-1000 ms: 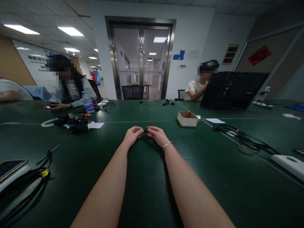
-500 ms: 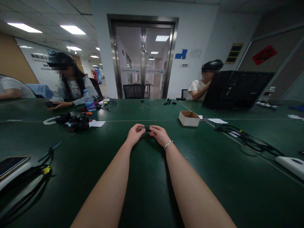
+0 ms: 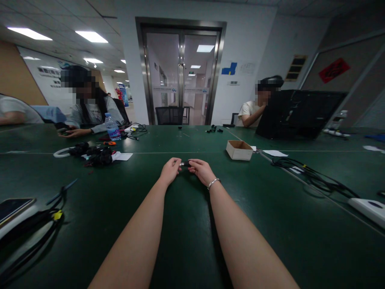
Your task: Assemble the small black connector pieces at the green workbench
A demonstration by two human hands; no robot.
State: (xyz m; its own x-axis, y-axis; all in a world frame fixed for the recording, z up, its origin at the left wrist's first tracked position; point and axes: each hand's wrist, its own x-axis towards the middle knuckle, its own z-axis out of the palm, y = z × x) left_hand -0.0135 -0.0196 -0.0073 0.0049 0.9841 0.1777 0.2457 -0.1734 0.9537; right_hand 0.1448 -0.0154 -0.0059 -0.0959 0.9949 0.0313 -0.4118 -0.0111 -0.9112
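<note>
Above the green table, both of my hands meet at a small cylindrical piece, black on its right part and silver metal on its left. My left hand is closed, pinching the silver end between thumb and fingers. On the black part, the fingertips of my right hand are closed. The piece lies roughly level between them, and its ends are partly covered by fingers. It is too small for me to tell its exact kind.
An open cardboard box stands right of my hands. Black cables lie at right, with more cable and a phone at left. Black parts, a water bottle and a monitor are farther off. Two people sit opposite.
My left fingers have shifted slightly left, and more of the silver metal shows between my hands. The right hand is almost still. The person at left has moved their hands a little.
</note>
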